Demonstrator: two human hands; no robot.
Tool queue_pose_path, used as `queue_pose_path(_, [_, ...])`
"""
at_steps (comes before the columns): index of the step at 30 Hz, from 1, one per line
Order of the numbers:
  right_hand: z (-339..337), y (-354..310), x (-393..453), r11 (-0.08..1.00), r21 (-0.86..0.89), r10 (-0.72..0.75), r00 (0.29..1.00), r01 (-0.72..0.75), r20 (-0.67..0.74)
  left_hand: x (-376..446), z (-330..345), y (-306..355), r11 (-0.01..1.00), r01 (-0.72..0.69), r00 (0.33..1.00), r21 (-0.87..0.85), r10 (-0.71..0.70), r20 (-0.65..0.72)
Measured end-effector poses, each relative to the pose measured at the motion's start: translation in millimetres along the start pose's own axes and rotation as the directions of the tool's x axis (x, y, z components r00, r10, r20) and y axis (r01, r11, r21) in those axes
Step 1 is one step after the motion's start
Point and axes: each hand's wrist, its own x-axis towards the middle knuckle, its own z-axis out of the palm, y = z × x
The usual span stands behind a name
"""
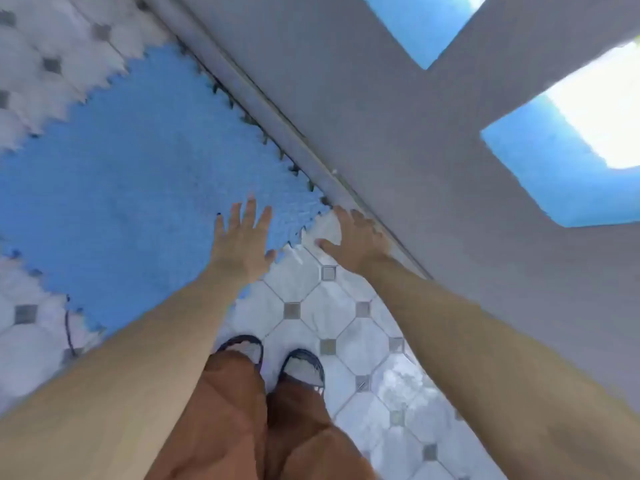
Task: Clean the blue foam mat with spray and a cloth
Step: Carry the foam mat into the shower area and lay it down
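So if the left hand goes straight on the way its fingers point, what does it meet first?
Only more of the blue foam mat. The left hand lies open over it, fingers pointing up-frame; further on comes the grey wall, though depth is unclear.

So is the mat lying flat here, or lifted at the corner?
Flat, as far as the view shows: the mat is spread on the tile floor, left hand open over its corner.

A home's tiled floor (346, 327) under the hands, beside a grey wall (398, 116) beyond the right hand (356, 244).
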Motion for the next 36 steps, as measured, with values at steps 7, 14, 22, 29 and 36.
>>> queue_pose_path(7, [77,3,123,0.998,0.06,-0.024,0.999,0.027,-0.049,79,118,-45,0.996,0.08,0.997,-0.047,-0.08,0.003])
queue_pose_path(14, [124,0,158,0.937,0.349,0.064,0.99,-0.017,-0.124,97,174,-34,0.984,0.077,0.997,-0.158,-0.08,-0.015])
queue_pose_path(22, [108,-2,169,0.936,0.343,0.135,0.977,-0.073,-0.163,92,184,-34,0.994,0.099,0.994,-0.052,-0.101,-0.043])
queue_pose_path(29, [75,-9,138,0.812,0.569,0.126,0.991,-0.13,0.047,56,162,-28,0.993,0.09,0.996,-0.071,-0.092,-0.019])
queue_pose_path(36, [19,-46,61,0.833,0.516,0.141,0.978,-0.199,0.151,-32,98,-10,0.973,0.151,0.988,-0.173,-0.152,0.007])
